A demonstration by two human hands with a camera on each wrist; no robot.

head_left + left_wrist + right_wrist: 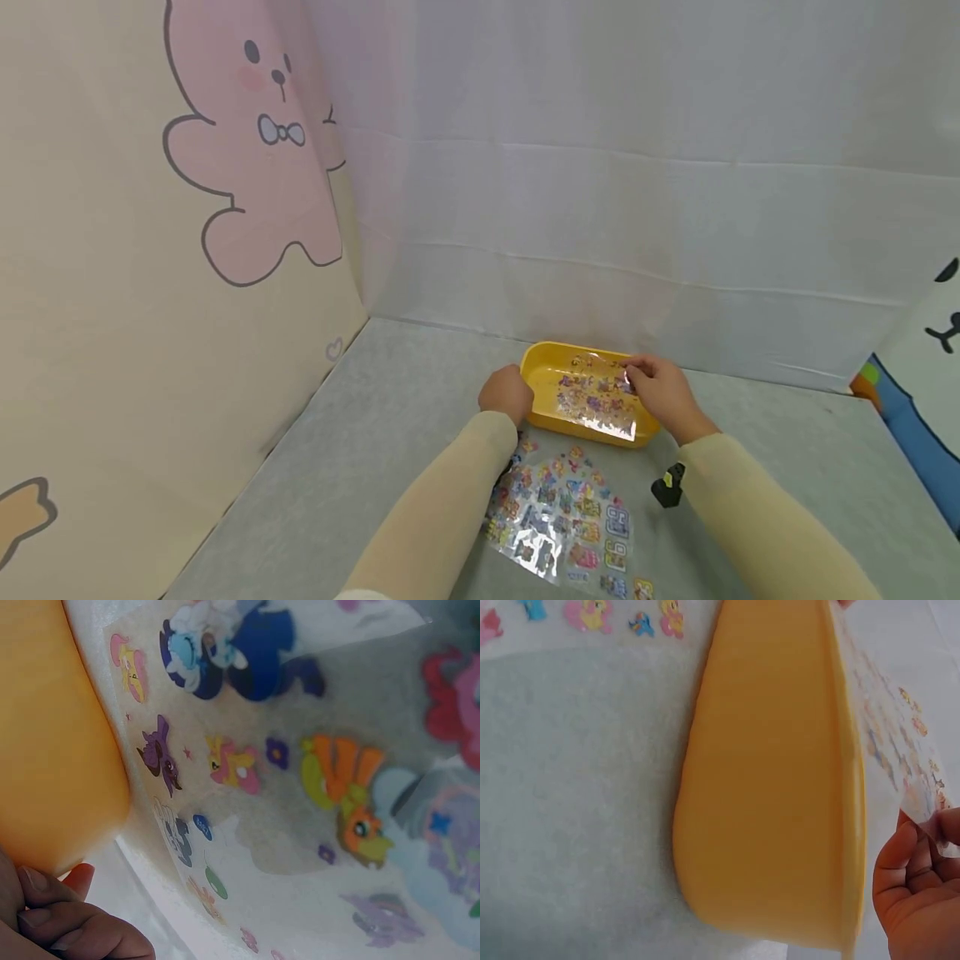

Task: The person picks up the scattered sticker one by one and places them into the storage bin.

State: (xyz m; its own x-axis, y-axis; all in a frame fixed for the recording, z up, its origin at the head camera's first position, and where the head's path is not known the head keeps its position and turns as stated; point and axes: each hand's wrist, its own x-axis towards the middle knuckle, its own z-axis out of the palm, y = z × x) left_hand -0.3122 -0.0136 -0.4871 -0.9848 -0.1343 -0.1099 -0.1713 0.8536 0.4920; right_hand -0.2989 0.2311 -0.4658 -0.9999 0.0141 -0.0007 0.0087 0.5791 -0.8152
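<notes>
A yellow plastic tray (581, 431) stands near the back of the table. At its left end my left hand (507, 393) grips the rim, its fingers (52, 919) curled by the tray's corner in the left wrist view. My right hand (663, 395) pinches the edge of a clear sticker sheet (592, 402) between thumb and fingers. This sheet, printed with small colourful figures, slants over the tray's opening. In the right wrist view, the held sheet's corner (917, 796) rises beyond the tray wall. More sticker sheets (562, 517) lie on the table in front of the tray.
The table (352, 467) has a pale grey cover. A white curtain (600, 208) hangs close behind the tray. To the left stands a cream wall (97, 275) with a pink bear on it. A small black object (668, 486) shows beside the right sleeve.
</notes>
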